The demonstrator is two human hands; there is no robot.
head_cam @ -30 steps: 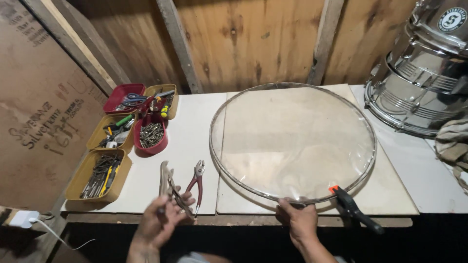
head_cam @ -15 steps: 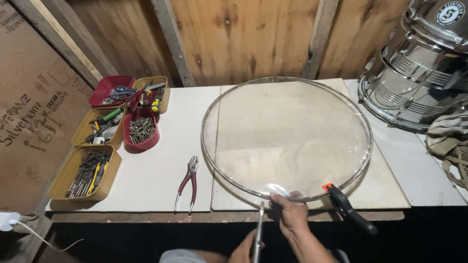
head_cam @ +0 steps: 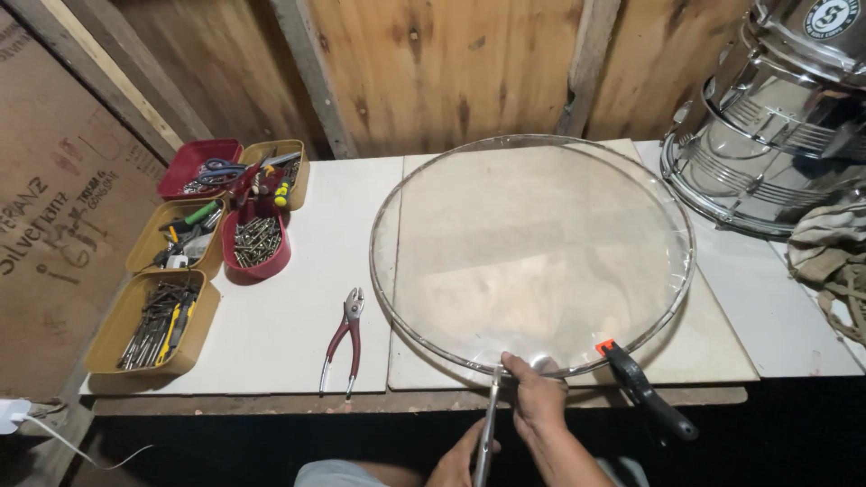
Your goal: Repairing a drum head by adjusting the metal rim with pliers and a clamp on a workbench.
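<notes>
Nearest, the left hand [head_cam: 460, 458] grips a slim metal tool [head_cam: 488, 424], now raised to the hoop of the clear round drumhead [head_cam: 532, 252]; the right hand [head_cam: 537, 401] pinches that near rim. A black spring clamp [head_cam: 645, 392] bites beside it. Red-handled pliers [head_cam: 343, 341] lie left; farther, trays of screws [head_cam: 257, 242] and a chrome drum shell [head_cam: 776, 117].

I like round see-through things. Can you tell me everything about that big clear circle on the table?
The big clear circle is a thin see-through skin stretched on a silvery metal hoop. It lies flat on a pale board on the white table; you can see the board through it. At its near edge the right hand presses on the rim, a slim metal tool meets it, and a black clamp with an orange tip grips it.
</notes>
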